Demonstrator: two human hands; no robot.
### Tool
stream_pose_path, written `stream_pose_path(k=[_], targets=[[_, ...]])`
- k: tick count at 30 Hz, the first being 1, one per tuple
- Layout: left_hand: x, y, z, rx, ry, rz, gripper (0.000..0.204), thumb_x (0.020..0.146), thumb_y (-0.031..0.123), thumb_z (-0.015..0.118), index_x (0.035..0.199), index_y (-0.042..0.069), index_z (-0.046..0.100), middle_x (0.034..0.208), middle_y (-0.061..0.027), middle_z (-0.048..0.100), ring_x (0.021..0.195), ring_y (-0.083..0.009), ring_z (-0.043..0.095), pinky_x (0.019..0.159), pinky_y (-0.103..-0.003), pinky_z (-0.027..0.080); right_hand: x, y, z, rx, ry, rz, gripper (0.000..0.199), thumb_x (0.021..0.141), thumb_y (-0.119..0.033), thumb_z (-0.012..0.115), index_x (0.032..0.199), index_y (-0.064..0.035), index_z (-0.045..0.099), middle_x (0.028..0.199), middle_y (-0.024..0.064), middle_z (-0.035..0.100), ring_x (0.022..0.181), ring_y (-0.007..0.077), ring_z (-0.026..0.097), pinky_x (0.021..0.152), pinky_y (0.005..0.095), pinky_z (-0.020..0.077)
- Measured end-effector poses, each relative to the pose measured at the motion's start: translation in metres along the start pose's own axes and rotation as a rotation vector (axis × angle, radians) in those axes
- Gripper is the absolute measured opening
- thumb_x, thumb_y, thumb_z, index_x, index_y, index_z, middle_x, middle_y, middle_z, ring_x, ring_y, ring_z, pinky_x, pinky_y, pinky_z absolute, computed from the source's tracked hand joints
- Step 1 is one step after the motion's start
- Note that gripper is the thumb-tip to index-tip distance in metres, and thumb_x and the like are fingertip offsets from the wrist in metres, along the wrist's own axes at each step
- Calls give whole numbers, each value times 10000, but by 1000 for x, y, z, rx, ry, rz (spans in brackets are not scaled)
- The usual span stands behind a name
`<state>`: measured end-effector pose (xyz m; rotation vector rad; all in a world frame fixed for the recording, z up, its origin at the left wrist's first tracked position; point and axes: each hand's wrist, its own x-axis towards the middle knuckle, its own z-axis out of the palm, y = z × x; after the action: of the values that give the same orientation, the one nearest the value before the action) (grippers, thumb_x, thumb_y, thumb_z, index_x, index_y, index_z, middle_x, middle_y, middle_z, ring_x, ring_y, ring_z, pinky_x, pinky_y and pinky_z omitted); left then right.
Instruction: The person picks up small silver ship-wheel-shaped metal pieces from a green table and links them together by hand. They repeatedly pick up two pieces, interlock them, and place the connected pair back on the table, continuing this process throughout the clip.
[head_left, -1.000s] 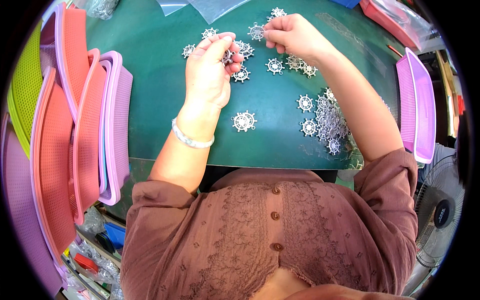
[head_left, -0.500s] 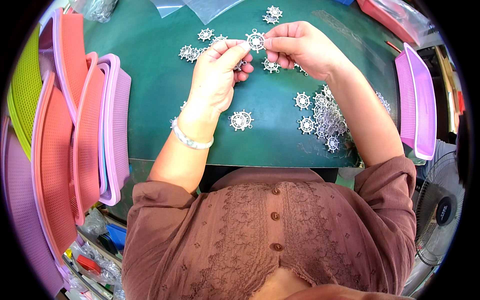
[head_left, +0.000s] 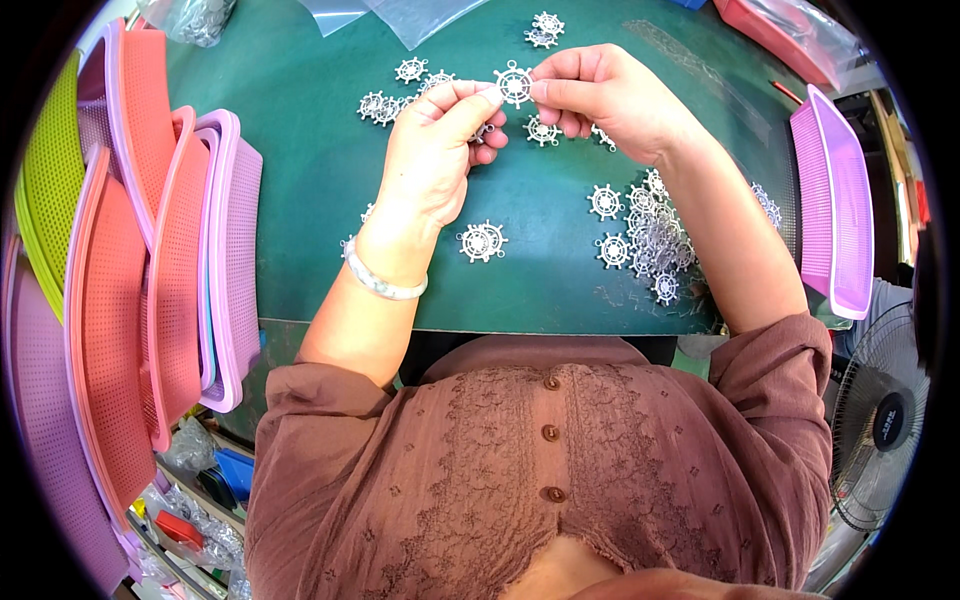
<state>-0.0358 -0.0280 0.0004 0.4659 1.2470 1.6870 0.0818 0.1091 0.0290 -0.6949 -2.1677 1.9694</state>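
Between both hands, above the far middle of the table, is a silver ship's-wheel charm (head_left: 514, 85) with a small ring at its top. My left hand (head_left: 445, 130) pinches its left edge between thumb and finger, and another wheel charm (head_left: 483, 133) shows among its curled lower fingers. My right hand (head_left: 590, 92) pinches the right edge. A heap of similar charms (head_left: 657, 230) lies by my right forearm. Two overlapping charms (head_left: 483, 242) rest near the table's middle, and a cluster (head_left: 385, 106) lies beyond my left hand, partly hidden by it.
Stacked purple, orange and green perforated baskets (head_left: 180, 270) stand along the left side. A purple basket (head_left: 835, 210) is at the right table edge, with a fan (head_left: 885, 420) below it. Clear plastic bags (head_left: 420, 18) lie at the back of the green table (head_left: 540, 290).
The held charm has shifted very slightly to the right and down with my fingers. Both hands keep their pinch, and the other charms lie where they were.
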Motion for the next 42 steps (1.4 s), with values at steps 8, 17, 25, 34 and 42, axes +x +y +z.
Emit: stream_pose_path(k=[8, 17, 25, 34, 42], targets=[[1, -1, -1, -20, 25, 19, 101, 816, 124, 576, 873, 42, 584, 719, -21, 562, 607, -102, 518, 535, -209, 399, 1, 2, 0, -27, 14, -15, 213, 782, -160, 585, 907, 11, 607, 658, 18, 574, 548, 61, 482, 487, 190, 372], [2, 5, -8, -133, 130, 112, 121, 824, 86, 531, 911, 12, 571, 742, -42, 559, 631, -129, 521, 543, -223, 417, 8, 6, -1, -498, 177, -10, 190, 754, -132, 567, 844, 27, 620, 666, 83, 596, 602, 133, 543, 583, 270, 457], [4, 6, -10, -166, 143, 130, 127, 812, 95, 549, 911, 17, 566, 730, -37, 560, 606, -115, 524, 520, -213, 410, 20, 11, -7, -710, 152, -54, 193, 753, -142, 547, 827, 19, 623, 658, 117, 594, 620, 176, 558, 603, 310, 453], [-5, 5, 4, 149, -58, 2, 130, 816, 146, 582, 890, 39, 587, 698, -9, 557, 569, -81, 500, 497, -187, 373, 7, -20, -15, -463, -260, -126, 142, 815, -154, 534, 830, -16, 566, 665, -30, 526, 592, 32, 455, 531, 185, 380], [-8, 3, 6, 143, -167, -113, 115, 772, 148, 615, 779, 47, 562, 663, -18, 563, 545, -67, 506, 477, -176, 377, 7, -10, -11, -137, -138, -108, 168, 787, -141, 580, 862, 5, 612, 660, 8, 555, 553, 58, 475, 513, 178, 402]])
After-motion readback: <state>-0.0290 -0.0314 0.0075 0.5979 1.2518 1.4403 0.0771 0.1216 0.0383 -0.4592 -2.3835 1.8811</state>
